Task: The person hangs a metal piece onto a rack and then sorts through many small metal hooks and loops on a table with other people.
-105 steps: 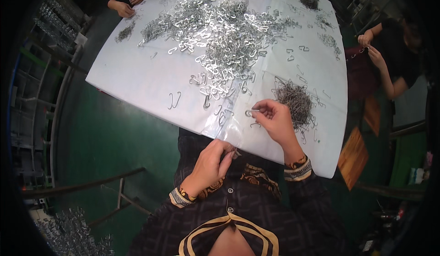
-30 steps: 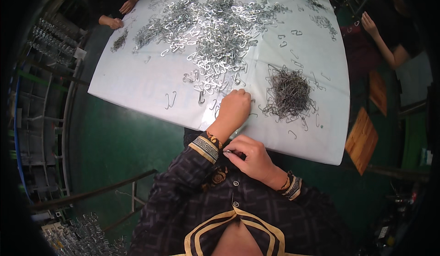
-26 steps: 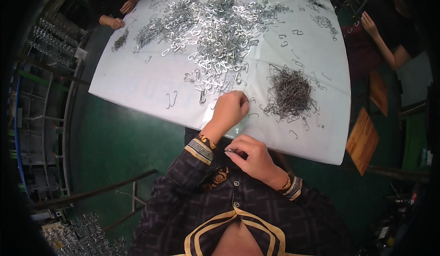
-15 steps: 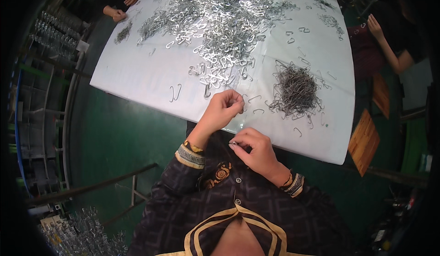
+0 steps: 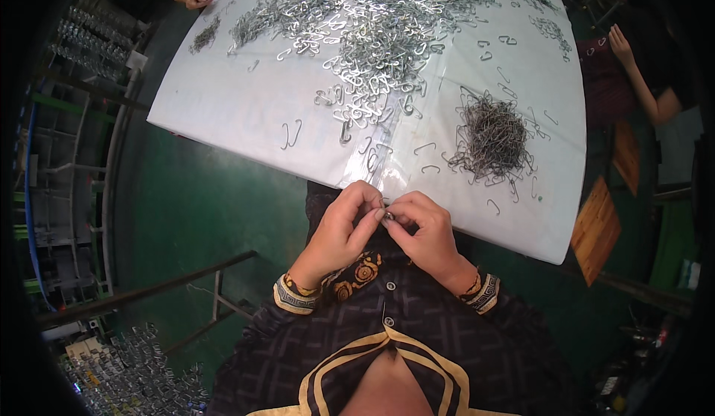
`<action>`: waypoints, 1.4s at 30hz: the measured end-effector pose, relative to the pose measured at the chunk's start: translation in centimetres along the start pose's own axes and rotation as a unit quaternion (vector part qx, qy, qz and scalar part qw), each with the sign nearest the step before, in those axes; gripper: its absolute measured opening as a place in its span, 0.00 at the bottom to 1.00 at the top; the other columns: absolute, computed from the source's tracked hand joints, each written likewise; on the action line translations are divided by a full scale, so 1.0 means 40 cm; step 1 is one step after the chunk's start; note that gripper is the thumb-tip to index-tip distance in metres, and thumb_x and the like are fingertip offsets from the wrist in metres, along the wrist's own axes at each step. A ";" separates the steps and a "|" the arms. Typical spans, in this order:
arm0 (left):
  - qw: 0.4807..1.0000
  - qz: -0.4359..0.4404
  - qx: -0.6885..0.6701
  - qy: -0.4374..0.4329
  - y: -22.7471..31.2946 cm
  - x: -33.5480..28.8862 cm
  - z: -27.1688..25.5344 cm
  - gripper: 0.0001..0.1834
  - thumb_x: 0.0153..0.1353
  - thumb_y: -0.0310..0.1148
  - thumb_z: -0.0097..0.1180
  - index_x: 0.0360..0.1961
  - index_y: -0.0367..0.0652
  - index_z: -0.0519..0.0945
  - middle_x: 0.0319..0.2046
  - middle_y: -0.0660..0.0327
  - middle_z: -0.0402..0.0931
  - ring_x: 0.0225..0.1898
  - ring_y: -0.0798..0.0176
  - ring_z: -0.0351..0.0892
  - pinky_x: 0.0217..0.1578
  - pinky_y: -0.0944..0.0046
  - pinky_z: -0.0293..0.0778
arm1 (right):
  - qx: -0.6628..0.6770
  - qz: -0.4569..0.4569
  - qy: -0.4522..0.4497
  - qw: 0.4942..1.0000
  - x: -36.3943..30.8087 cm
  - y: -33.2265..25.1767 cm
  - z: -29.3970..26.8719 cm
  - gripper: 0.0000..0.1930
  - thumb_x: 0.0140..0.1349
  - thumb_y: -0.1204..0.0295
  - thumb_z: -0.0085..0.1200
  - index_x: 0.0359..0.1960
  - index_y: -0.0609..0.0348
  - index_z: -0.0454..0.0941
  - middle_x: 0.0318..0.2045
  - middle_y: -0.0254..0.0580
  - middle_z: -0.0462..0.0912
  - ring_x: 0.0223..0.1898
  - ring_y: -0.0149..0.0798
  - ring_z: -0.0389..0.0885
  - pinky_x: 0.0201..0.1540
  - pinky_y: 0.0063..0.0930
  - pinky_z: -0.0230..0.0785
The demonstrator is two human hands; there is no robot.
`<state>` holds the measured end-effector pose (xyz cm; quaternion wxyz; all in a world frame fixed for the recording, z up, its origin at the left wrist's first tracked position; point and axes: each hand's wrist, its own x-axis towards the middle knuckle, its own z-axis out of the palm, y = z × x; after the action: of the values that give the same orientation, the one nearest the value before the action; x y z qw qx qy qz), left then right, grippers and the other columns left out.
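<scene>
Just in front of my body, at the table's near edge, my two hands meet fingertip to fingertip. My right hand (image 5: 430,236) pinches a small dark, shiny metal piece (image 5: 389,216), mostly covered by the fingers. Thumb and forefinger of my left hand (image 5: 344,228) are pressed together against it; what they hold is too small to make out. Beyond the hands lies a big heap of silver metal hooks (image 5: 380,62). A tangled pile of thin bent wire pieces (image 5: 493,139) sits to the right, with a few loose wires (image 5: 430,169) nearer my hands.
The white-covered table (image 5: 246,110) has its near edge by my hands. Other people's hands (image 5: 195,0) work at the far left, and another person's hand (image 5: 620,46) is at the right. A wooden board (image 5: 596,230) stands beyond the right edge; metal racks (image 5: 82,185) line the left.
My left hand has come back from over the table toward my body and now meets the right hand. The right hand has shifted slightly, still pinching the metal piece.
</scene>
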<state>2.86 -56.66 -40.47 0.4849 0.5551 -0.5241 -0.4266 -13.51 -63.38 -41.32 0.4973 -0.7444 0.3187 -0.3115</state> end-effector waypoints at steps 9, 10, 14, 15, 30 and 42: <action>0.993 0.064 0.065 0.075 0.002 -0.009 0.029 0.07 0.60 0.19 0.51 0.38 0.38 0.70 0.35 0.55 0.75 0.37 0.54 0.75 0.42 0.60 0.69 | 0.044 0.002 -0.018 0.999 0.008 0.016 -0.013 0.11 0.51 0.78 0.66 0.37 0.64 0.80 0.38 0.40 0.78 0.27 0.29 0.79 0.29 0.22 0.73; 0.993 0.060 0.077 0.073 0.008 -0.012 0.023 0.07 0.60 0.19 0.51 0.38 0.38 0.70 0.35 0.56 0.76 0.37 0.54 0.75 0.43 0.60 0.69 | 0.039 -0.012 -0.019 0.999 0.021 0.015 -0.025 0.12 0.51 0.78 0.66 0.38 0.63 0.81 0.38 0.40 0.77 0.27 0.28 0.78 0.29 0.22 0.73; 0.983 0.085 0.152 0.062 0.011 -0.022 0.008 0.04 0.64 0.19 0.46 0.39 0.37 0.68 0.36 0.54 0.77 0.38 0.63 0.76 0.43 0.65 0.72 | -0.086 -0.027 0.043 0.995 0.105 0.080 -0.060 0.13 0.52 0.75 0.65 0.40 0.62 0.81 0.36 0.42 0.77 0.28 0.35 0.76 0.32 0.26 0.71; 0.983 0.087 0.149 0.064 0.012 -0.024 0.008 0.04 0.64 0.19 0.46 0.38 0.38 0.68 0.36 0.54 0.77 0.37 0.62 0.76 0.43 0.65 0.72 | -0.131 -0.006 0.066 0.989 0.134 0.109 -0.064 0.13 0.52 0.75 0.65 0.41 0.62 0.82 0.36 0.43 0.77 0.29 0.38 0.76 0.34 0.28 0.71; 0.986 0.094 0.131 0.051 0.017 -0.032 0.023 0.07 0.60 0.17 0.49 0.38 0.39 0.70 0.35 0.56 0.76 0.37 0.58 0.75 0.42 0.62 0.70 | -0.326 0.103 0.076 0.937 0.331 0.247 -0.088 0.09 0.52 0.71 0.65 0.32 0.60 0.81 0.34 0.48 0.79 0.39 0.51 0.79 0.43 0.40 0.71; 0.983 0.109 0.127 0.078 0.003 -0.030 0.038 0.06 0.59 0.20 0.53 0.36 0.39 0.72 0.31 0.58 0.73 0.33 0.55 0.73 0.41 0.60 0.65 | -0.325 0.105 0.047 0.939 0.332 0.225 -0.095 0.10 0.53 0.70 0.64 0.34 0.62 0.79 0.35 0.49 0.80 0.43 0.52 0.79 0.46 0.42 0.71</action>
<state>1.24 -55.60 -40.64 0.4938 0.5834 -0.5917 -0.2564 -9.98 -78.58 -46.64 0.2423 -0.8123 0.5022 -0.1712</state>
